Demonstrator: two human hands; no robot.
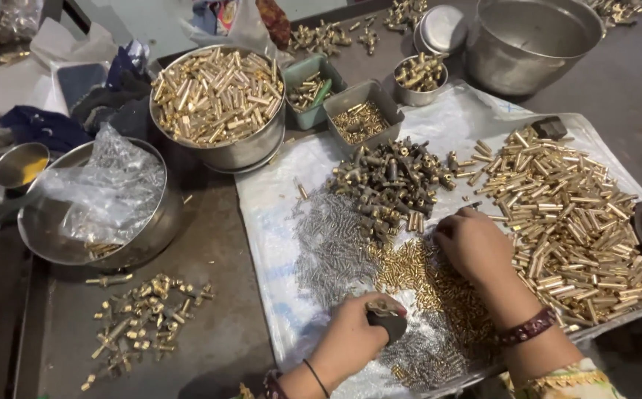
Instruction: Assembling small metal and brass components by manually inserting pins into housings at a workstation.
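Note:
My left hand [354, 336] is closed around a small dark tool [389, 323] with a brass piece at its tip, low over the white sheet [277, 222]. My right hand [472, 244] reaches palm down into a heap of small brass parts [410, 270], fingers curled at its edge; whether it holds anything I cannot tell. A pile of grey screws [332, 247] lies left of it. A heap of dark assembled fittings [391, 181] sits just beyond. To the right spreads a big pile of brass tubes [568, 207].
A steel bowl of brass tubes [217, 100] stands at the back left. Another steel bowl [151, 222] holds crumpled plastic. Small trays [362, 111] and a cup [418, 74] hold parts. A large empty pot [528, 41] sits at the back. Loose brass fittings [140, 310] lie on the dark table.

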